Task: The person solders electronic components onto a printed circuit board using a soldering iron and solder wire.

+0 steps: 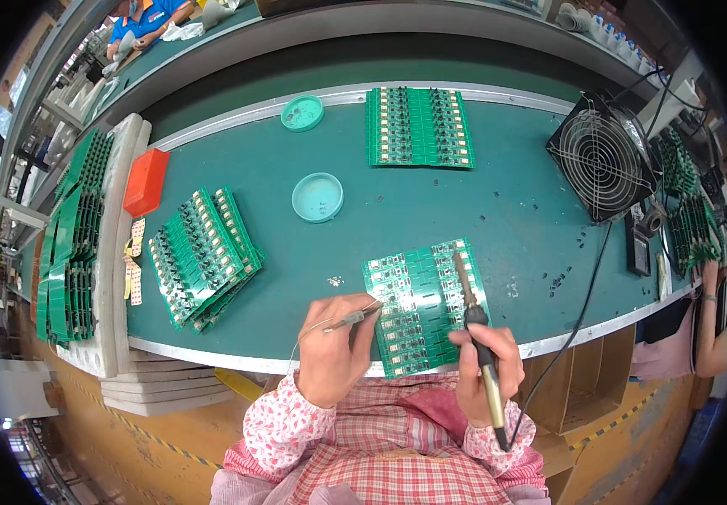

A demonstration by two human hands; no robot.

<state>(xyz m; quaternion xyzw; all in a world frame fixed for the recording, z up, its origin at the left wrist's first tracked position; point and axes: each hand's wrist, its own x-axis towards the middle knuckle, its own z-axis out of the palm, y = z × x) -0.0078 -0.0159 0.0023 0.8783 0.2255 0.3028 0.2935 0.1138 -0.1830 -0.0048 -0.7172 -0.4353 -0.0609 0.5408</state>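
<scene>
Green rectangular circuit-board panel (422,303) lay flat on the counter (296,168), rows of small components. Left hand (338,349) pinched thin solder wire (342,321); right hand (485,366) gripped black-handled soldering iron (474,316).

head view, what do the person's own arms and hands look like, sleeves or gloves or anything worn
Both hands are bare, no gloves or rings visible. The left hand and right hand come out of long pink sleeves with a small white floral print, gathered at the cuffs. Between the arms shows a red-and-white checked apron.
</scene>
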